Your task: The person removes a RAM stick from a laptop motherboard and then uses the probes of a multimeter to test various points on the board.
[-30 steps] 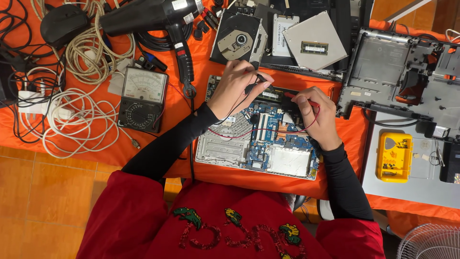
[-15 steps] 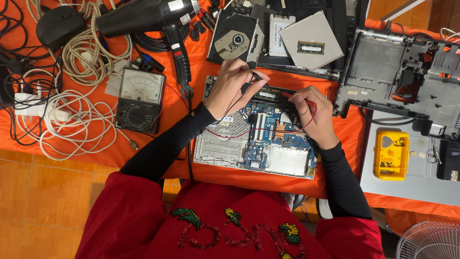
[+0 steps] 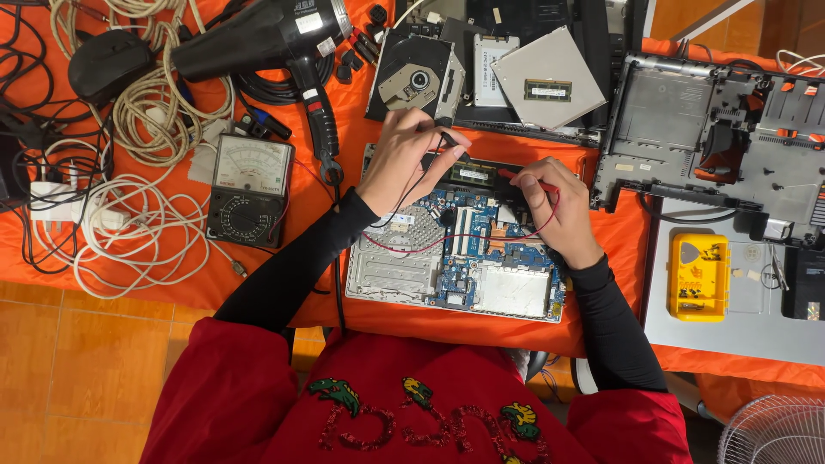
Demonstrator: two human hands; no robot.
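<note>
We see an orange cloth (image 3: 344, 155) covering the table. Below its edge on the left, our floor (image 3: 77, 369) is laid with orange-brown tiles with thin pale joints. A white wire fan guard (image 3: 773, 434) shows at the lower right corner. Light falls evenly.

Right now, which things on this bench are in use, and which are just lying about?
In use: left hand with black probe; right hand with red probe; opened laptop board; analog multimeter.

Lying about: heat gun; optical drive; white cables; yellow case.
</note>
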